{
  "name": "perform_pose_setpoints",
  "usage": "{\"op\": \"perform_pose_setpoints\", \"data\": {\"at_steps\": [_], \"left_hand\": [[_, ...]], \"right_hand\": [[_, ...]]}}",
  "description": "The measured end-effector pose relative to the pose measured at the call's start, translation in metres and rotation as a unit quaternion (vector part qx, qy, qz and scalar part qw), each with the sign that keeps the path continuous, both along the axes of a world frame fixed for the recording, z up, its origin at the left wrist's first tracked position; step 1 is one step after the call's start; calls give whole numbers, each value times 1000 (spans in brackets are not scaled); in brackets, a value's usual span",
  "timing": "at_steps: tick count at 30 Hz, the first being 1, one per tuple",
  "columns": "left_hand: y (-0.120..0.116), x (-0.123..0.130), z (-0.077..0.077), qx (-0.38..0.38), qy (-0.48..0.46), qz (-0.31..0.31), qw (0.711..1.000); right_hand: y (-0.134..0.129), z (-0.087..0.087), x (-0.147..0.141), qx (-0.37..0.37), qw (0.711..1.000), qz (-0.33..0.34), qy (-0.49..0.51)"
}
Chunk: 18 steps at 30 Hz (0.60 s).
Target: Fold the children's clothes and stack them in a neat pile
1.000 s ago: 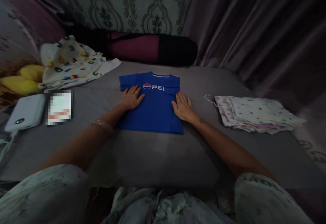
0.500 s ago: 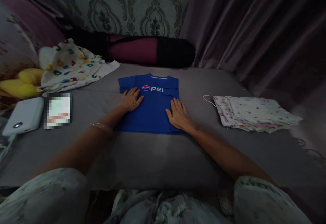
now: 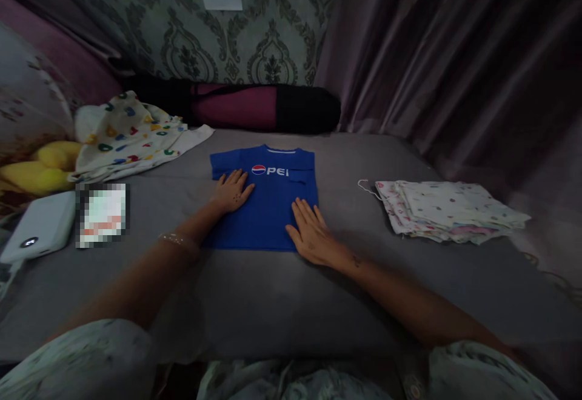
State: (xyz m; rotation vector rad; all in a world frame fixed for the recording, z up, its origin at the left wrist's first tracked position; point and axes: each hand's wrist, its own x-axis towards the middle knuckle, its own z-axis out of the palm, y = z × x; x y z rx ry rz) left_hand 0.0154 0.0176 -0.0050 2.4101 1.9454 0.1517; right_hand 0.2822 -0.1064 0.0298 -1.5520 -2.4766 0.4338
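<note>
A blue short-sleeved Pepsi T-shirt [image 3: 268, 224] lies face up on a grey sheet [image 3: 254, 303], between the person's two hands, its neckline pointing away from the person. On the person's right, its side is turned inward over the front, which explains why the lettering breaks off after "PE". The left hand [image 3: 233, 193] rests palm down on the opposite edge, fingers slightly spread, apparently to steady the cloth. The right hand [image 3: 311, 233] lies flat near the lower corner of the turned-in side, fingers nearly together and thumb apart, seemingly pressing the layers level; neither hand grips anything. Well apart on the right, a stack of folded printed clothes [image 3: 450, 206] trails a white cord [image 3: 369, 190], presumably set there to leave working room. On the left lie a white power bank [image 3: 43, 224], a pixelated object [image 3: 102, 212] and a rumpled patterned garment [image 3: 131, 136]; behind, a maroon-and-black bolster [image 3: 236, 108] stretches before the wallpaper [image 3: 273, 54].
</note>
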Motion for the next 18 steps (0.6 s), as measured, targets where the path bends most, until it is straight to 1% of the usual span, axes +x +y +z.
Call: {"op": "perform_pose_setpoints", "data": {"at_steps": [4,7,9,12,15,18], "left_hand": [[-1,0,1,0,4,-2,1000],[0,0,0,4,12,-3,1000],[0,0,0,7,17,-4,1000],[0,0,-1,12,25,-4,1000],[0,0,-1,13,32,-6,999],[-1,1,-1,12,34,-7,999]], "right_hand": [[0,-7,-2,-13,1000,5,-1],[1,-7,-1,-20,1000,8,-3],[0,-3,-1,-26,1000,10,-7],[5,10,-2,-25,1000,5,-13],[26,23,-5,-6,1000,-11,-13],[62,24,-6,25,999,-37,-10]]}}
